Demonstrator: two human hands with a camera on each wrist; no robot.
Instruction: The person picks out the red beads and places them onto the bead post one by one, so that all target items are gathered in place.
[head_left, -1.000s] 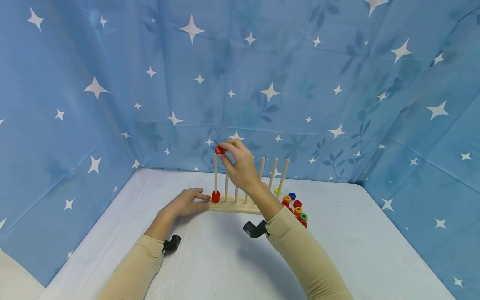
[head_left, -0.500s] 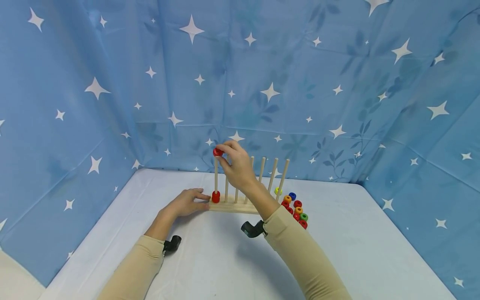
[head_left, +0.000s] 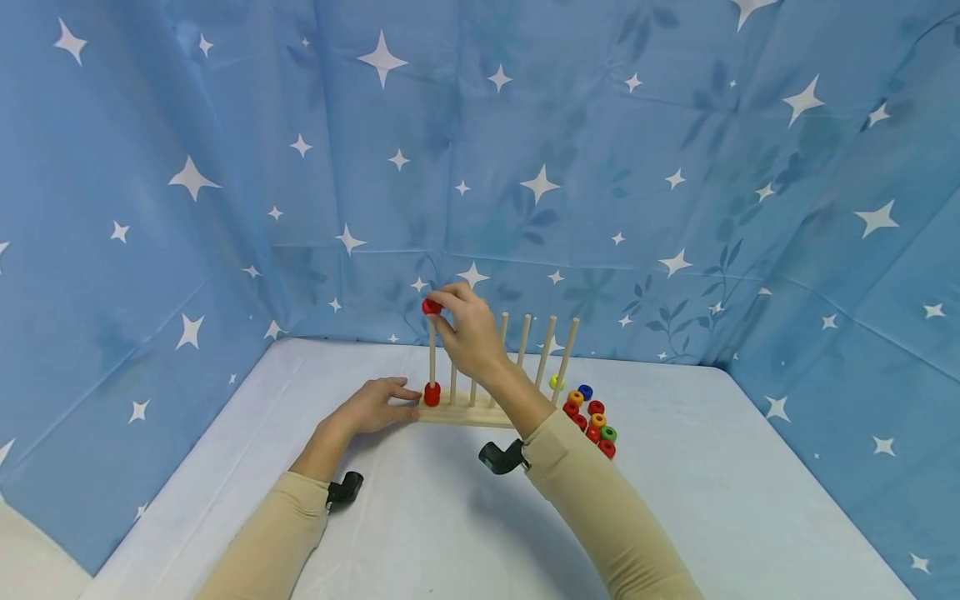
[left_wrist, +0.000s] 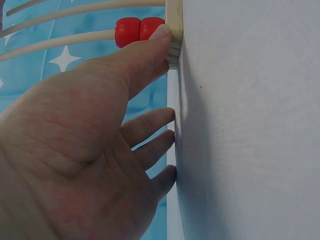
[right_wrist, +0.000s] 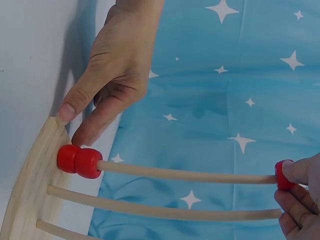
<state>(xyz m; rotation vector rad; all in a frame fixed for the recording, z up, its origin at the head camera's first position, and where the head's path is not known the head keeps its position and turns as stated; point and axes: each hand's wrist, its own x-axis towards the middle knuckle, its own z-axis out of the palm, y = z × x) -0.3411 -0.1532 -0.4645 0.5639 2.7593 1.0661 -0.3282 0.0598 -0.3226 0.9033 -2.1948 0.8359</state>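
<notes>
With thumb and fingers my right hand (head_left: 468, 329) pinches a red bead (head_left: 431, 307) at the top of the leftmost peg (head_left: 432, 354) of a wooden peg stand (head_left: 468, 415). In the right wrist view, the red bead (right_wrist: 283, 175) sits at that peg's tip. Two more red beads (right_wrist: 80, 161) are stacked at the foot of the same peg. My left hand (head_left: 375, 404) holds the left end of the stand's base between thumb and index finger. Its other fingers (left_wrist: 155, 150) stretch out beside the base, in the left wrist view. The right hand hides parts of the middle pegs.
Right of the stand, several loose beads lie on the white-covered table (head_left: 420, 533), among them a blue bead (head_left: 585, 391), a green bead (head_left: 608, 434) and a red bead (head_left: 607, 449). A yellow bead (head_left: 556, 382) is near the rightmost peg (head_left: 566, 358). Behind hangs a blue star-patterned curtain (head_left: 480, 208).
My right hand has shifted slightly left and down with the red bead, bringing it from beside the peg's top onto the tip. My left hand has stayed in place.
</notes>
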